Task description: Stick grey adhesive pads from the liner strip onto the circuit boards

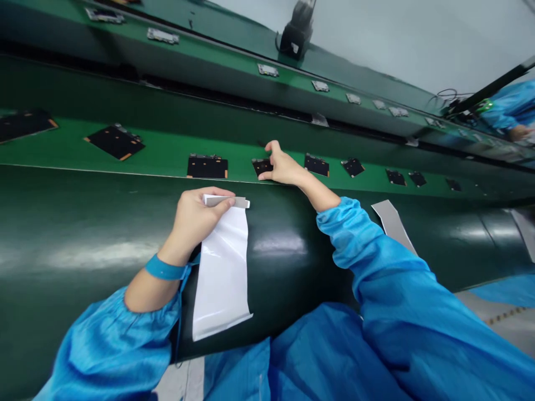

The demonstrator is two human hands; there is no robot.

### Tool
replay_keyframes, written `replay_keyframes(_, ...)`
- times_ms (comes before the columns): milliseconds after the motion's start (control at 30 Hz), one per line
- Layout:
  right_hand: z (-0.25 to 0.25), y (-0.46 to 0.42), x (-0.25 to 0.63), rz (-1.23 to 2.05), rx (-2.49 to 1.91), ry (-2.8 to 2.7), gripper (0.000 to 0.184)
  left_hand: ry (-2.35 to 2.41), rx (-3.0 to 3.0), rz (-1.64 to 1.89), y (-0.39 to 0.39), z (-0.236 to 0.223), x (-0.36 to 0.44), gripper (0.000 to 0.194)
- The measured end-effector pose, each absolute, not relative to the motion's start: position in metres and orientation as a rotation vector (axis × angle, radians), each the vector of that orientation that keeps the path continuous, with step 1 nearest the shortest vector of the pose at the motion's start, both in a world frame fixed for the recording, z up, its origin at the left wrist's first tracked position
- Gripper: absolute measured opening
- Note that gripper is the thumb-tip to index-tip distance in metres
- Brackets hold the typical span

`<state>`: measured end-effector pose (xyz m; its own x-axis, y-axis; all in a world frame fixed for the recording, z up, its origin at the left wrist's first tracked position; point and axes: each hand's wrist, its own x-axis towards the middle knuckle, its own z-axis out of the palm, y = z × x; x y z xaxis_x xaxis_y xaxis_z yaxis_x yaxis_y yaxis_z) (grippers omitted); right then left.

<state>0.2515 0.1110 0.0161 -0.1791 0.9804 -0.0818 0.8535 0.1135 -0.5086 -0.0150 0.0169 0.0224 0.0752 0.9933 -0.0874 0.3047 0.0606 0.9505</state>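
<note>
Two bare hands reach over a dark green workbench (104, 217), the left hand (191, 214) pinching a white film sheet (223, 273) by its grey top edge between thumb and fingers, apparently so its length drapes unobstructed. The right hand (285, 169), thumb and fingers parted, straddles a small black panel (259, 166) on a green strip (163, 153); firm grip cannot be told. Neighboring black panels (208, 167) lie spaced apart, likely leaving finger room around each.

From my remote view, black rectangular parts (208, 166) lay spaced along a bright green strip (167, 150); nearer, a grey-white strip (393, 223) rested on the dark green worktop (104, 223).
</note>
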Motion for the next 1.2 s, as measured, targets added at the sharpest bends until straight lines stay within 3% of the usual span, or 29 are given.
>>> replay_keyframes(133,0.013,0.108,0.233,0.608,-1.615,-2.039,0.07,1.348,1.425,0.924,0.018,0.022,-0.014,0.019)
replay_keyframes(300,0.01,0.118,0.182,0.653,-1.276,-2.325,0.081,1.347,1.443,0.928,0.017,0.026,-0.013,0.02)
replay_keyframes(567,0.012,0.141,0.181,0.592,-1.28,-2.377,0.082,1.314,1.41,0.936,0.016,0.021,-0.013,0.022)
replay_keyframes(667,0.019,0.144,0.168,0.627,-1.333,-2.275,0.065,1.323,1.399,0.929,0.016,0.019,-0.012,0.019)
replay_keyframes(800,0.021,0.151,0.142,0.963,-1.49,-2.107,0.011,1.311,1.407,0.933,0.015,0.021,-0.012,0.017)
replay_keyframes(1000,0.022,0.158,0.133,1.243,-1.553,-2.023,0.008,1.307,1.39,0.945,0.014,0.021,-0.011,0.018)
replay_keyframes(1200,0.037,0.154,0.141,1.101,-1.548,-2.256,0.013,1.299,1.395,0.953,0.013,0.02,-0.011,0.014)
